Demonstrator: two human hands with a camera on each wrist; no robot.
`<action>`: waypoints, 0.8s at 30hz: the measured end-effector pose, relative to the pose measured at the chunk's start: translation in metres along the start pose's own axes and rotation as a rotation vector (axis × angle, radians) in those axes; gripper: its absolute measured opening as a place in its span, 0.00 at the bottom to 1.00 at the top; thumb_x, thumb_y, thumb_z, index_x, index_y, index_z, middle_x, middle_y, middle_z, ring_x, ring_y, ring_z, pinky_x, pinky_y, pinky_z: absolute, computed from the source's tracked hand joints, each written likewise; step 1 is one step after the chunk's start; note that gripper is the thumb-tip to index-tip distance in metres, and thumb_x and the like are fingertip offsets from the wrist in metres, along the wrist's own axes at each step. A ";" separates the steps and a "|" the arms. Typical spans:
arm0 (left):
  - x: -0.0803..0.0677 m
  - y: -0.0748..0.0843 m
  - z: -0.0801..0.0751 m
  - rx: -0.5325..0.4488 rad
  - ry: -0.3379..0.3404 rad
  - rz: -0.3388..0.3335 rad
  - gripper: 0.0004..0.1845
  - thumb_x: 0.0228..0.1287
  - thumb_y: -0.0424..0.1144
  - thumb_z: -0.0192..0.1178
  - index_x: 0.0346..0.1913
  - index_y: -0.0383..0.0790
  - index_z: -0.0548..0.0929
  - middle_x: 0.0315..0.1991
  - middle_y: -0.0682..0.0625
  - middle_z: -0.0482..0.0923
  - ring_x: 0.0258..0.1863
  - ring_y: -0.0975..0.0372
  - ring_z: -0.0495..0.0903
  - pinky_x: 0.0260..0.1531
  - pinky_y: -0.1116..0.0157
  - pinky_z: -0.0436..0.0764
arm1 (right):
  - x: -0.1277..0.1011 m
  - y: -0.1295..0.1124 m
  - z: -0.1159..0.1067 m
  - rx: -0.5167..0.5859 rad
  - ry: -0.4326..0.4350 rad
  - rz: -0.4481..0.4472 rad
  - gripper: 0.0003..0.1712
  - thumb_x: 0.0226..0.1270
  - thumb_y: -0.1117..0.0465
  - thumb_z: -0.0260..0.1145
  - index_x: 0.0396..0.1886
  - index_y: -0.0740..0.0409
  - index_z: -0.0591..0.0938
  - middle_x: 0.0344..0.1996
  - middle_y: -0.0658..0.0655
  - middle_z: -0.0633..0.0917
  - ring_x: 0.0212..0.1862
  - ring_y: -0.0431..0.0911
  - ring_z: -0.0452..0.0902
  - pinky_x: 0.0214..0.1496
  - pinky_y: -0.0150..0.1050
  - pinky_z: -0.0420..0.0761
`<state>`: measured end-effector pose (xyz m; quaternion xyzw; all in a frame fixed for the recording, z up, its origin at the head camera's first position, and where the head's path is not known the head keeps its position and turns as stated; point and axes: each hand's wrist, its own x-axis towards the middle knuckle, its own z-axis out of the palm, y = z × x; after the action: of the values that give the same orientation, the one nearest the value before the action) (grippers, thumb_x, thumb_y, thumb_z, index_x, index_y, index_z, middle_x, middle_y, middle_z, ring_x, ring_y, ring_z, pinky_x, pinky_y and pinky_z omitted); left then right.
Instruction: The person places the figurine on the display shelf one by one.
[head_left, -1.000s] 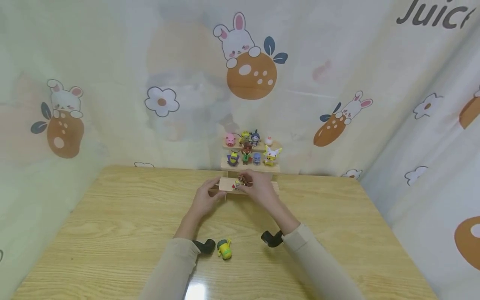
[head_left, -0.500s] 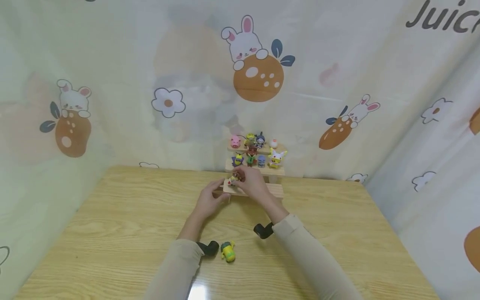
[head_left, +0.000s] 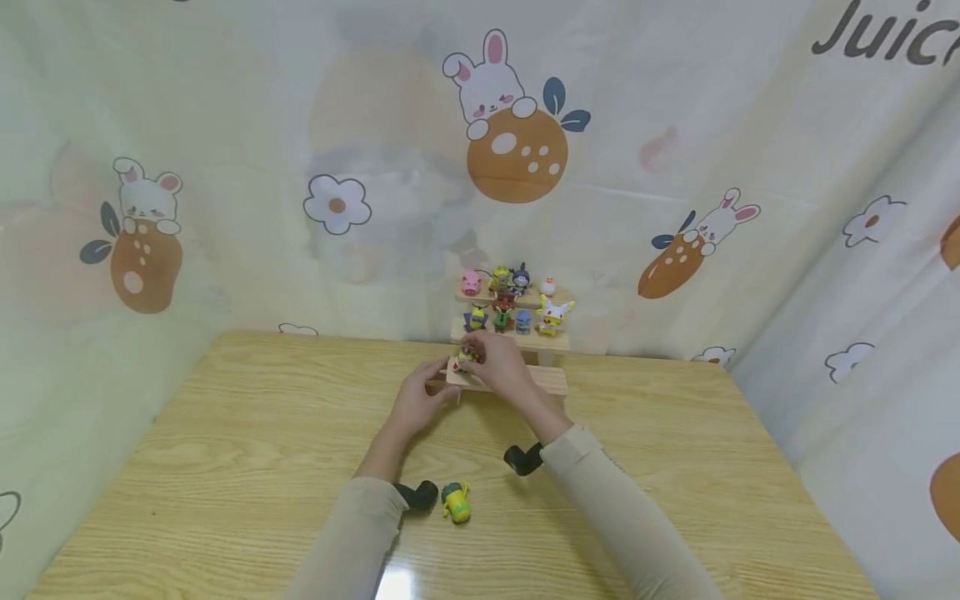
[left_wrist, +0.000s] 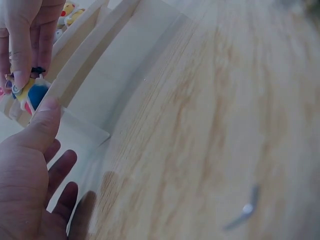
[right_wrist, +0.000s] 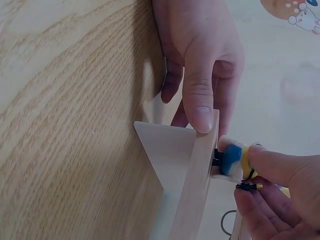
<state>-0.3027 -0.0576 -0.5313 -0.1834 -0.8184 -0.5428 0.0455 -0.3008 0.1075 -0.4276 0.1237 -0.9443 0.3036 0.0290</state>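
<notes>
- Two hands met at the lowest step of a wooden stepped shelf (head_left: 551, 380) at the far edge of the desk (head_left: 225, 433).
- The left hand (head_left: 415, 402) held that step's left end, its grip closed with the thumb pressed on the top edge.
- The right hand (head_left: 501, 364) pinched a small yellow-and-blue figurine (right_wrist: 232, 160) between fingertips, its feet on the step.
- A yellow-green toy (head_left: 454, 500) lay on the desk between the sleeves.
- More figurines (head_left: 517, 304) lined the upper steps.
</notes>
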 end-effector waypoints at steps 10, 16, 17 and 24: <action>-0.001 0.002 0.001 -0.027 0.002 0.003 0.33 0.59 0.40 0.66 0.67 0.39 0.69 0.60 0.43 0.74 0.57 0.51 0.76 0.57 0.53 0.76 | 0.002 0.002 -0.001 -0.010 -0.017 0.006 0.22 0.57 0.62 0.72 0.53 0.52 0.80 0.43 0.53 0.85 0.44 0.45 0.81 0.48 0.38 0.82; 0.000 0.002 0.002 -0.022 0.011 0.001 0.34 0.58 0.41 0.67 0.67 0.39 0.69 0.60 0.44 0.75 0.57 0.51 0.75 0.58 0.53 0.75 | -0.009 -0.001 -0.011 -0.006 0.013 0.001 0.26 0.57 0.57 0.72 0.57 0.51 0.78 0.49 0.54 0.84 0.51 0.48 0.80 0.55 0.43 0.80; 0.000 0.002 0.003 -0.020 0.012 0.003 0.34 0.58 0.41 0.67 0.67 0.39 0.69 0.60 0.44 0.75 0.57 0.51 0.75 0.57 0.53 0.75 | -0.015 -0.003 -0.013 -0.007 0.025 -0.008 0.27 0.58 0.57 0.72 0.58 0.51 0.78 0.51 0.55 0.83 0.52 0.49 0.79 0.56 0.43 0.79; 0.000 0.000 0.000 -0.011 -0.001 -0.038 0.35 0.57 0.45 0.67 0.68 0.45 0.68 0.61 0.46 0.74 0.59 0.52 0.74 0.59 0.53 0.75 | -0.078 -0.012 -0.014 -0.070 0.042 -0.230 0.24 0.55 0.59 0.73 0.53 0.55 0.81 0.48 0.54 0.82 0.46 0.48 0.81 0.48 0.38 0.83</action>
<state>-0.3031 -0.0572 -0.5311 -0.1683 -0.8187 -0.5480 0.0334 -0.2222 0.1227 -0.4197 0.2239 -0.9330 0.2677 0.0876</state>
